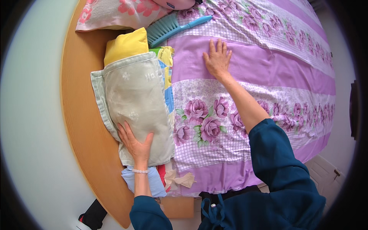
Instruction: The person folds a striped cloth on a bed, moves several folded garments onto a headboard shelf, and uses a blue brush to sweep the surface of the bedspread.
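My left hand (135,143) rests with fingers spread on the lower part of a pale grey-green pillow (135,92). That pillow lies against the bed's wooden headboard (76,95), partly over a yellow pillow (126,44) whose end sticks out above it. Further across the bed, my right hand (218,59) is laid palm down, fingers apart, on a purple band of the floral bed sheet (189,57). Beyond the pillow's far end lies a blue bed brush (172,30), its bristles towards the headboard. Neither hand grips anything.
A floral pillow or towel (115,14) and a pink object (178,3) are at the far end. Under the pillow's edge shows a colourful printed cloth (168,83). Folded light-blue cloth (155,182) and a crumpled beige piece (185,179) lie near me. A white door (325,171) stands to the right.
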### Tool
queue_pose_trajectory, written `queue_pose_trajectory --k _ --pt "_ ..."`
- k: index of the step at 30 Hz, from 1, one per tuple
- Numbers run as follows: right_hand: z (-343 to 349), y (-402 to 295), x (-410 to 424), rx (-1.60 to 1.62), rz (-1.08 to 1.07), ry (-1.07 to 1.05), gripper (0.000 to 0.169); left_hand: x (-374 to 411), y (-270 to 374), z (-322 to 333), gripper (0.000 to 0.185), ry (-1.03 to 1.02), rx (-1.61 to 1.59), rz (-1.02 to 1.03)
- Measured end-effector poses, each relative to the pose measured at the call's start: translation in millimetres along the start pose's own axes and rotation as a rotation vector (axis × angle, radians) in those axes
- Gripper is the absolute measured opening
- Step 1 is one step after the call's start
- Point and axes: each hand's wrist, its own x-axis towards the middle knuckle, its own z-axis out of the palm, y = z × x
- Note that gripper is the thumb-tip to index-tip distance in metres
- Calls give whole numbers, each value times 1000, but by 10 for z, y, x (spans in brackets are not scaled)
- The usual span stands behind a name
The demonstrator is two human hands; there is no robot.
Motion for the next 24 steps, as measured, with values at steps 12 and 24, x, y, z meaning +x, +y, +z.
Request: queue_pose_trajectory --k 12,24 --pt "-46 -276 83 173 -658 -152 47 -7 -148 -3 102 -43 -73 -21" --pt "316 -779 601 309 -329 -90 10 32 -134 21 100 -38 -71 17"
